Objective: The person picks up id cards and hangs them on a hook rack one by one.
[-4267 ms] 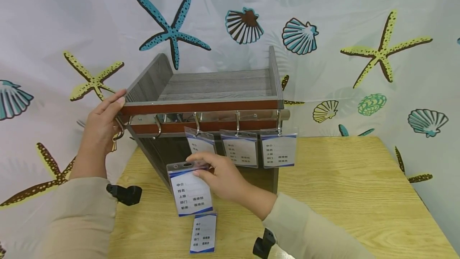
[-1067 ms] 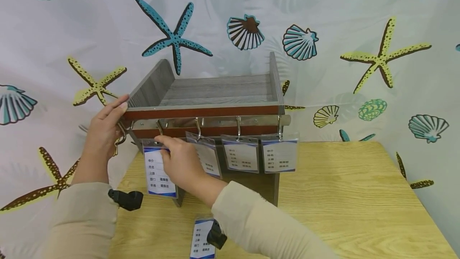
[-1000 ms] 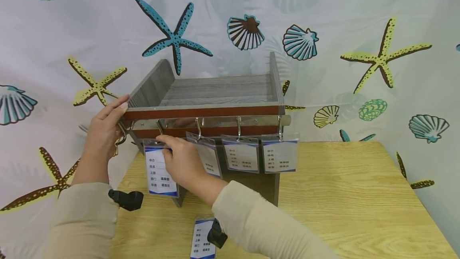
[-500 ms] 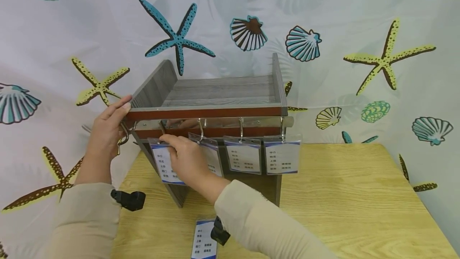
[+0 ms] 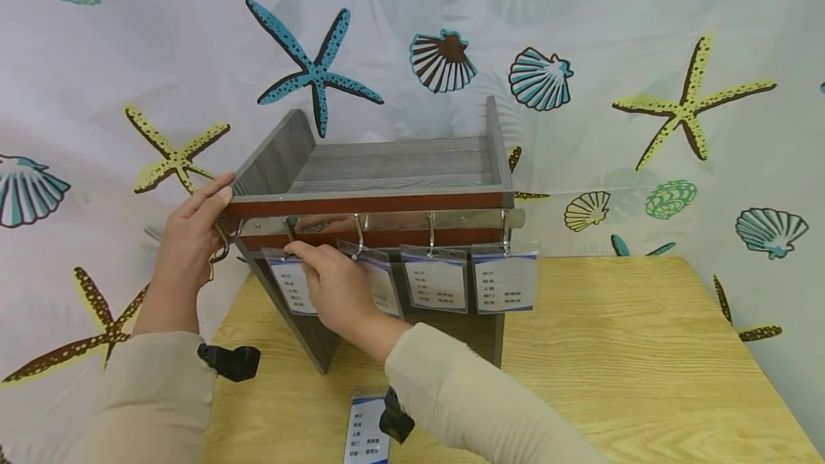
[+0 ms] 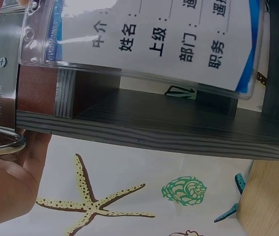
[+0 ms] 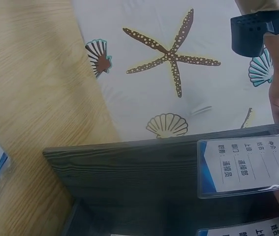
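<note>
A grey wooden shelf rack (image 5: 367,203) with red-brown strips and a metal hook rail stands on the table. My left hand (image 5: 185,238) grips its front left corner beside the end hook (image 6: 6,145). At the second hook from the left (image 5: 289,229), my right hand (image 5: 341,288) pinches the top edge of a clear plastic badge holder (image 5: 291,291) with a blue-and-white card. The badge tilts under the hook, its slot hidden by my fingers. Three similar badges hang to the right, the nearest (image 5: 382,285) partly behind my right hand.
Another badge (image 5: 366,428) lies flat on the wooden table (image 5: 612,349) in front of the rack, partly overlapped by the right wrist camera (image 5: 396,417). A curtain (image 5: 580,149) printed with starfish and shells hangs behind.
My right hand has carried the badge up and left from above the table to the second hook. Lately the badge's lower end has swung up and in toward the rack. My left hand stays put.
</note>
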The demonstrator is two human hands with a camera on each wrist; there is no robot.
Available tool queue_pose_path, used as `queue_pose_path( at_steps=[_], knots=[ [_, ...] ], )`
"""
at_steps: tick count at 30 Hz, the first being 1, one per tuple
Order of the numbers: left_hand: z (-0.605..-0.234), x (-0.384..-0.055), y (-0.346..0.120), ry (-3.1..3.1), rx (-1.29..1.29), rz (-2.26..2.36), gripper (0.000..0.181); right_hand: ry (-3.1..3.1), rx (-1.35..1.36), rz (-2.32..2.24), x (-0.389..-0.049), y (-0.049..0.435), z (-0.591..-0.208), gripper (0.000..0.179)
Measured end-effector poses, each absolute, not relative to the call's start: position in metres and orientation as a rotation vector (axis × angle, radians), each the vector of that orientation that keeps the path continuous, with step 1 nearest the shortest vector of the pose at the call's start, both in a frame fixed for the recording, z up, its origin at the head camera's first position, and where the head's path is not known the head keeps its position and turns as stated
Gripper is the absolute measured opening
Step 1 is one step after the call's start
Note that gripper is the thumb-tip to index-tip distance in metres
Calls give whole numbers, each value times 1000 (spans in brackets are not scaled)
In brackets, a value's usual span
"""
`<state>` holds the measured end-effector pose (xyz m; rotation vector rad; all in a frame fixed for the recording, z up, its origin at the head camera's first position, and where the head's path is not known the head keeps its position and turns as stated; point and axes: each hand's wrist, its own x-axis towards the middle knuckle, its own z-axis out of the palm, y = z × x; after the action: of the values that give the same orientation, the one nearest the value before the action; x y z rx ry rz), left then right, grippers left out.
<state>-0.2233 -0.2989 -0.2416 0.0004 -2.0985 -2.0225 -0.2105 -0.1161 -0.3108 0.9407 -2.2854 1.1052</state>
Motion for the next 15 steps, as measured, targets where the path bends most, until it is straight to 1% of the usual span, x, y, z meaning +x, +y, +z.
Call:
queue_pose_path(
  at_steps=[15],
  knots=[
    [-241,-221,-301,-2083,-37,-2048,48,-2204,1010,1187,-205,-112,-318,35]
  ],
)
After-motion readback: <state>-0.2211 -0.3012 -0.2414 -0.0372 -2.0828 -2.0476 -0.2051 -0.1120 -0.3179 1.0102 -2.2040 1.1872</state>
